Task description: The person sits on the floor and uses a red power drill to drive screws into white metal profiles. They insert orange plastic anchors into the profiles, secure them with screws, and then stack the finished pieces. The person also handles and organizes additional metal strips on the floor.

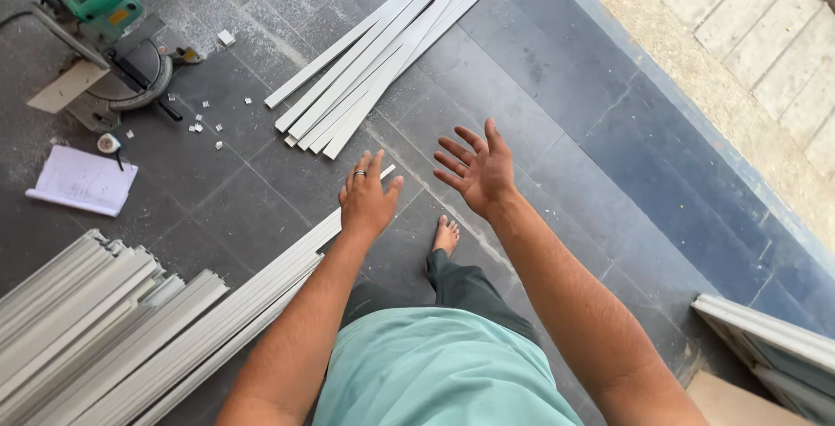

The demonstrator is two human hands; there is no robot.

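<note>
I stand on a dark tiled floor and look down. My left hand, with a ring on one finger, is stretched forward, palm down, fingers apart, holding nothing. My right hand is raised beside it, palm turned inward, fingers spread and empty. Both hover in the air above the floor. A bundle of long white profile strips lies on the tiles beyond the hands. My bare foot shows below the hands.
A green mitre saw stands at the far left with small white offcuts scattered around it. A sheet of paper lies near it. Several grey-white profiles are stacked at the lower left. A framed panel sits at lower right.
</note>
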